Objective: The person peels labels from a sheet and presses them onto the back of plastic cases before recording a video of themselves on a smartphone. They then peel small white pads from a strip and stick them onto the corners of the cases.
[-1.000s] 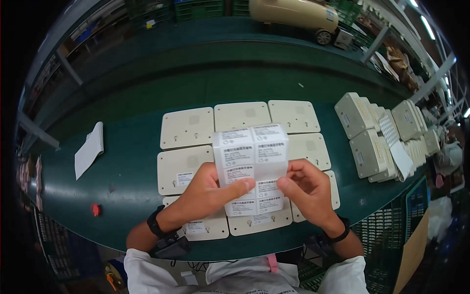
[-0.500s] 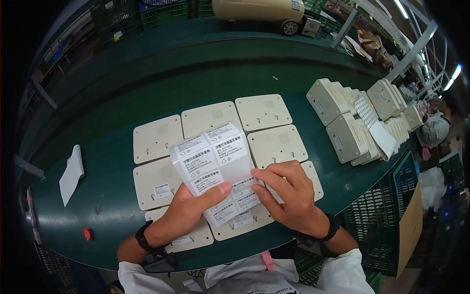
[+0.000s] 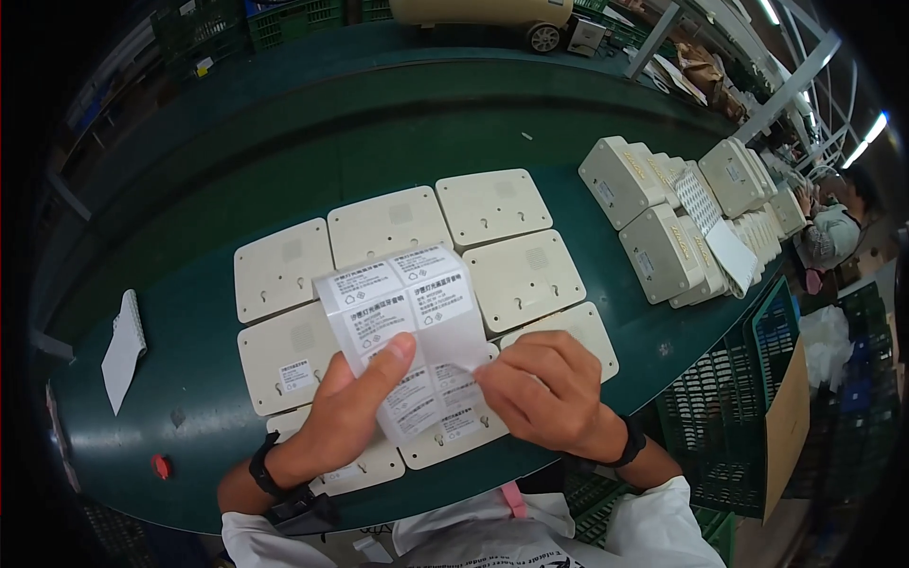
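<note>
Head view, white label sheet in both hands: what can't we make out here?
- White label sheet: print too small to read; lower part hidden behind left hand and right hand.
- Right hand fingertips curl under; whether a label is peeled cannot be told.
- Cream plastic panels on the green table: nearest row covered by sheet and hands.
- Stacked cream housings: count unclear, fisheye rim bends them.

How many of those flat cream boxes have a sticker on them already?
At least one: the cream panel at the middle left carries a small white label. In hand: the left hand holds the label sheet, and the right hand picks at its lower edge. Left: the three back-row panels show no label; the front ones are partly hidden, so I cannot tell.
</note>
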A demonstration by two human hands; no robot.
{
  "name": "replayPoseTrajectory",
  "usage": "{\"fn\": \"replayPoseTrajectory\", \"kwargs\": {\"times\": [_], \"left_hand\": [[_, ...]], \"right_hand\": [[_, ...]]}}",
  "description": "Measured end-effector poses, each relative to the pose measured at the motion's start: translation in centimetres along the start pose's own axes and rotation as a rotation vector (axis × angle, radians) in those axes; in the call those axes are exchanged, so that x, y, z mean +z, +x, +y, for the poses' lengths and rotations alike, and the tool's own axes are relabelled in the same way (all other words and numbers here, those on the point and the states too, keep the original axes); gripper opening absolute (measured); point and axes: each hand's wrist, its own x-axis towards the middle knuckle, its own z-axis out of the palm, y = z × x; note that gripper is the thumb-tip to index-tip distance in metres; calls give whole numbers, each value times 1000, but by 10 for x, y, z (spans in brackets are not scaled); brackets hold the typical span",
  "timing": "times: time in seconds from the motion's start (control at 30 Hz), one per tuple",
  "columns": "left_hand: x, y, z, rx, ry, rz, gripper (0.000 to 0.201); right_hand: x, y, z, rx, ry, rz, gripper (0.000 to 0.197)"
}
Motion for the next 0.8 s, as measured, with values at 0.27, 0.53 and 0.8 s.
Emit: {"fn": "replayPoseTrajectory", "kwargs": {"times": [0.27,0.53,0.8], "left_hand": [[-34,3,21,163,135,173,42],[-53,11,27,357,346,241,43],[-83,16,24,192,527,328,50]], "right_hand": [[-33,-9,22,513,841,-35,10],[-28,-36,127,979,1107,-176,9],[-61,33,161,858,1507,249,12]]}}
